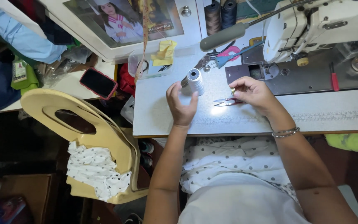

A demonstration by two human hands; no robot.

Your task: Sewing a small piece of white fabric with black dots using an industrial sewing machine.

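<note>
While your left hand (181, 103) cups the upright white thread spool (195, 81) on the counter (162, 120), seemingly steadying it, your right hand (251, 93) pinches a small brass bobbin (232, 90) above the thread snips (227, 101).

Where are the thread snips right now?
In the head view, the thread snips lie on the sewing table, just under the right hand and right of the white thread spool.
</note>
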